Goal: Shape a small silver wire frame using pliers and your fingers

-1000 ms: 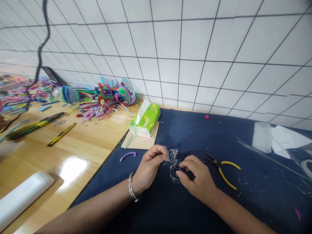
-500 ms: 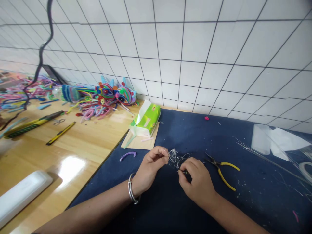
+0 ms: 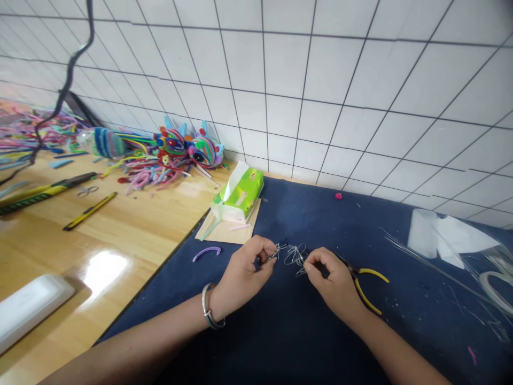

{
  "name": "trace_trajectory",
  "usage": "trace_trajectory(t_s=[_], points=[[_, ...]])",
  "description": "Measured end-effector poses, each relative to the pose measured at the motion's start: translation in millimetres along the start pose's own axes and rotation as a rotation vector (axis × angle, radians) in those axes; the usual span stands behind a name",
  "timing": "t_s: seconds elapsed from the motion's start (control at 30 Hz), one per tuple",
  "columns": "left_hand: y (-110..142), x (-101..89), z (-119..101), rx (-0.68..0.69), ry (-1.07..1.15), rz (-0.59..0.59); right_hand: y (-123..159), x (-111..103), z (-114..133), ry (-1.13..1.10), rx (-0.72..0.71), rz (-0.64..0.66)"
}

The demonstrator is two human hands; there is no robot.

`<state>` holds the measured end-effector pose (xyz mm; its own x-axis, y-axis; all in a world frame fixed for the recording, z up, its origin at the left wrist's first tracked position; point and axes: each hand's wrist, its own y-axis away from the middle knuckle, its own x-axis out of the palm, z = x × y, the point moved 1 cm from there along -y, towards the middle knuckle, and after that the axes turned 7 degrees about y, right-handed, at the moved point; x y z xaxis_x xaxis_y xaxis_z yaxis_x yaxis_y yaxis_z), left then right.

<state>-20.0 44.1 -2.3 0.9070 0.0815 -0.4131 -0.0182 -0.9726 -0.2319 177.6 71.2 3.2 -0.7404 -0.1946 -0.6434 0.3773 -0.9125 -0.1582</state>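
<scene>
A tangled shape of thin silvery wire (image 3: 295, 255), with several loops, is stretched between my two hands above the dark blue cloth. My left hand (image 3: 250, 262), with silver bangles at the wrist, pinches its left end between thumb and fingers. At the other end my right hand (image 3: 329, 271) grips the wire between thumb and forefinger. Right behind my right hand lie pliers (image 3: 366, 283) with yellow handles, their jaws partly hidden by the hand. A curved purple piece (image 3: 206, 252) rests on the cloth to the left of my left hand.
A green tissue pack (image 3: 242, 193) lies on a brown card (image 3: 200, 231). Long straight wires (image 3: 417, 256) and white sheets (image 3: 468, 239) are at the right. On the wooden table are a yellow utility knife (image 3: 90, 212), a white block (image 3: 34, 307) and colourful fuzzy craft figures (image 3: 204, 149).
My hands have drawn slightly apart, and the wire shape has turned and spread between them. My right hand has shifted right, closer to the pliers. The view has swung a little.
</scene>
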Motion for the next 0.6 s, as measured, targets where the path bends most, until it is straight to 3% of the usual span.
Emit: trace_trajectory(t_s=[0.17,0.4,0.6], points=[[0,-3.0,-5,0.121,-0.051,-0.001,-2,-4,-1,-0.055,0.066,0.054],[-1,-4.6,-6,0.163,-0.022,-0.044,-2,-2,-3,-0.102,0.074,0.063],[-1,-6.3,-9,0.227,0.005,-0.052,-3,-1,-10,-0.251,0.17,0.118]])
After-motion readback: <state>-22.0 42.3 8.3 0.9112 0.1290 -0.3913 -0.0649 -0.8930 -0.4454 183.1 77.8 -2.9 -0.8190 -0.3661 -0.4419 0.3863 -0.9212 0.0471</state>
